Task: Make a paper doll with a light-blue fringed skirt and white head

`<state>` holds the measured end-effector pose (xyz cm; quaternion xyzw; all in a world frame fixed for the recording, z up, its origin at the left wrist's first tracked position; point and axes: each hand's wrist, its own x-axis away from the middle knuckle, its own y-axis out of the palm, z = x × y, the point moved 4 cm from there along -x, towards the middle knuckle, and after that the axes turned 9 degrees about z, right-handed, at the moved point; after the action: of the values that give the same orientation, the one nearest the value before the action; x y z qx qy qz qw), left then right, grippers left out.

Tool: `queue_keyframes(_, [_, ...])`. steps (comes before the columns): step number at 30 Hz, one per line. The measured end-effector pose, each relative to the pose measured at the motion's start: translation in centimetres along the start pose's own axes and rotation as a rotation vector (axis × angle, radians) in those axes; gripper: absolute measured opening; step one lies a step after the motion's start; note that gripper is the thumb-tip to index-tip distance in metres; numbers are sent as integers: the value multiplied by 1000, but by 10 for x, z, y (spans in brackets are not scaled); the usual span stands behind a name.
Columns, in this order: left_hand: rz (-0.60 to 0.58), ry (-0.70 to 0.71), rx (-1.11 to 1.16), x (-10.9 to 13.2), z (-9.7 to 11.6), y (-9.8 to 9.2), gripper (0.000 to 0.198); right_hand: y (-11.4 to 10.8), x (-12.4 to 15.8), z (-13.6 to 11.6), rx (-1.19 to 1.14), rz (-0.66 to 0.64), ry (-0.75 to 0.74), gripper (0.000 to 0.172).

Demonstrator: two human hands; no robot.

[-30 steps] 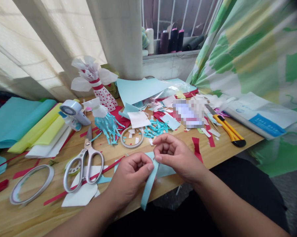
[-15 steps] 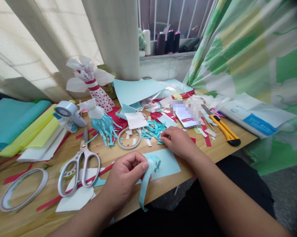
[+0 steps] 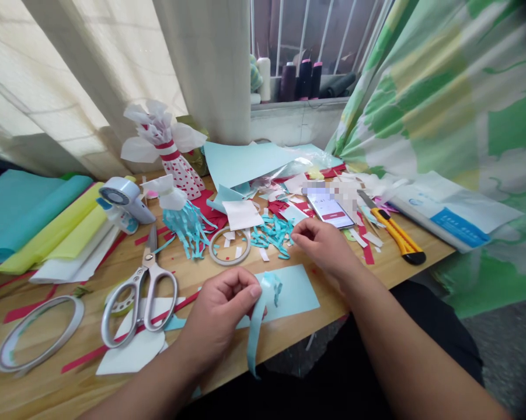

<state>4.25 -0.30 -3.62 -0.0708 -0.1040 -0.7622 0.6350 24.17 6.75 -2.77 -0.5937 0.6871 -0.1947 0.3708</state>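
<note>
My left hand (image 3: 223,309) pinches a light blue paper strip (image 3: 254,338), whose long end hangs past the table edge; small twisted blue pieces sit at its upper end. Behind the strip a flat light blue sheet (image 3: 300,291) lies at the front edge. My right hand (image 3: 321,245) hovers above the table, fingers curled and thumb near the index finger; whether anything small is between them is too small to tell. Just left of it is a heap of blue paper shreds (image 3: 274,233). A tape roll (image 3: 213,256) lies beside the heap.
Scissors (image 3: 149,265) and a larger tape roll (image 3: 76,318) lie at left. Behind stand a blue-fringed paper figure (image 3: 186,224) and a dotted paper bundle (image 3: 184,175). A phone (image 3: 333,213), a yellow cutter (image 3: 398,236) and a white package (image 3: 442,219) lie at right.
My right hand has lifted slightly away from the blue shreds, to the right. My left hand still holds the strip in nearly the same place. The camera view has shifted a little.
</note>
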Motion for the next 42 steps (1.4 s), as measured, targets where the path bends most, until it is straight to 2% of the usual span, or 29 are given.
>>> queue_keyframes(3, [5, 0, 3, -1, 0, 0, 22, 15, 2, -5, 44, 9, -45, 7])
queue_keyframes(7, [14, -12, -17, -1, -1, 0, 23, 30, 0, -7, 82, 32, -73, 11])
queue_keyframes(14, [-4, -28, 37, 0, -1, 0, 22, 9, -6, 4, 15, 45, -24, 8])
queue_keyframes(22, [23, -18, -2, -1, 0, -1, 23, 34, 0, -10, 145, 24, -126, 9])
queue_keyframes(26, [28, -12, -23, 0, 2, -1, 23, 27, -3, -4, 140, 27, -98, 12])
queue_keyframes(31, [18, -10, -30, 1, 5, 1, 22, 14, -3, 0, 129, 8, -90, 8])
queue_keyframes(38, [19, -10, -48, 0, 5, 1, 23, 33, 5, -15, 284, -35, -185, 9])
queue_keyframes(42, [6, -7, -44, 1, 6, 1, 23, 31, 2, -11, 297, -44, -176, 14])
